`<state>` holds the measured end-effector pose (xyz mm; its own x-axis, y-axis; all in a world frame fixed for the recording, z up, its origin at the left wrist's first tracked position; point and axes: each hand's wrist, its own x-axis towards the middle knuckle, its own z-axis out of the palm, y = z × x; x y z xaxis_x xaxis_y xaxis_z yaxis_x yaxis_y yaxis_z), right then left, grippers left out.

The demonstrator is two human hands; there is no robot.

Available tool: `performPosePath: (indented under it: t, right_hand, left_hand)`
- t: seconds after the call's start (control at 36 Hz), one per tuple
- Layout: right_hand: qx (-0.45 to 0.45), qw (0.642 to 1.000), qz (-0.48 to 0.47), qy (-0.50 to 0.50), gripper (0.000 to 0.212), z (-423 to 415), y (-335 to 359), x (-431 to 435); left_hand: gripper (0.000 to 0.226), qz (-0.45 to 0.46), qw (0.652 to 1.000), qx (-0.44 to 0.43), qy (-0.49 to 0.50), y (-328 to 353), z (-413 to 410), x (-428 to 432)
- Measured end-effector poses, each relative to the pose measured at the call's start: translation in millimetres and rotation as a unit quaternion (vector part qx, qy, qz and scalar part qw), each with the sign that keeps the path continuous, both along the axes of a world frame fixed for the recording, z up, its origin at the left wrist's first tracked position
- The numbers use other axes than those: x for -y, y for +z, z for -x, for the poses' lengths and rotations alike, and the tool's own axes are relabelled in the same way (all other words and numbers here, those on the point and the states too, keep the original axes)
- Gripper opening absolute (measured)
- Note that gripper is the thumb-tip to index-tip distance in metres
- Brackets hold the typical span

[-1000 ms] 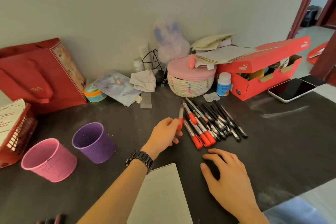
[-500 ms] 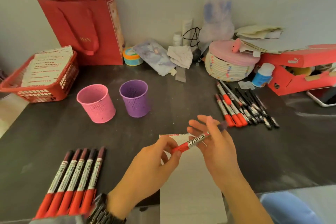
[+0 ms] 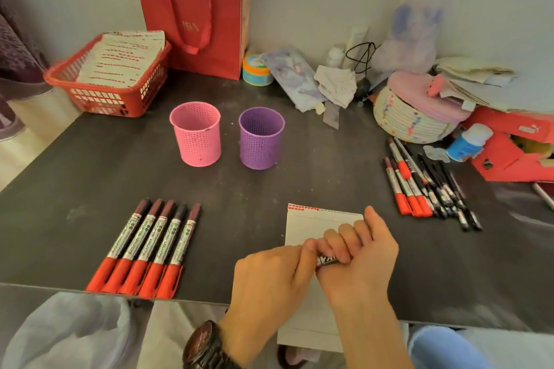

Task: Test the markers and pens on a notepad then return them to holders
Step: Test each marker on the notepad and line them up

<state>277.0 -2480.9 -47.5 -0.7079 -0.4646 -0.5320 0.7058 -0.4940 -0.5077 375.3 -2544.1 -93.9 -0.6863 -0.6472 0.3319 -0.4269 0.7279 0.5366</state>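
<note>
head view: looks down on a dark table (image 3: 299, 183)
left hand (image 3: 269, 275): fingers curled, thumb and forefinger closed on one end of the marker (image 3: 328, 260); dark watch (image 3: 207, 344) on the wrist
right hand (image 3: 359, 263): knuckles up, fingers curled over the other end of the marker
marker: held roughly level between both hands, over the notepad (image 3: 314, 225); only a short printed stretch of barrel shows, cap and tip hidden by fingers
notepad: flat at the near table edge, under the hands, red print along its far edge; its near end overhangs the table
pink holder (image 3: 196, 135): upright, mid-table, beyond and left of the notepad
purple holder (image 3: 261, 139): upright, just right of the pink holder, not touching it
row of five markers (image 3: 150, 246): side by side, red ends toward the near edge, left of the notepad
pile of markers and pens (image 3: 419, 189): right of the notepad, well apart from the hands
far side: red basket (image 3: 129, 102) with papers at left, red bag (image 3: 195, 9) upright by the wall, woven box (image 3: 410, 123) with pink lid, red shoe box (image 3: 509, 159) at right
</note>
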Motion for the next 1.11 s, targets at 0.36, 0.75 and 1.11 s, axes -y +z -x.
performPosePath:
  t: [0.36, 0.75, 1.11]
  right_hand:
    - [-0.108, 0.978, 0.136, 0.118, 0.051, 26, 8, -7]
    - [-0.110, 0.892, 0.346, 0.268, 0.051, 50, -14, 5]
    - [-0.022, 0.996, 0.050, -0.066, 0.054, 122, 2, 3]
  left_hand:
    - [0.043, -0.248, 0.968, -0.009, -0.034, 21, 24, 2]
    - [0.048, -0.498, 0.857, 0.074, -0.107, 25, 38, 16]
    - [0.062, -0.117, 0.985, 0.038, 0.121, 12, -8, 20]
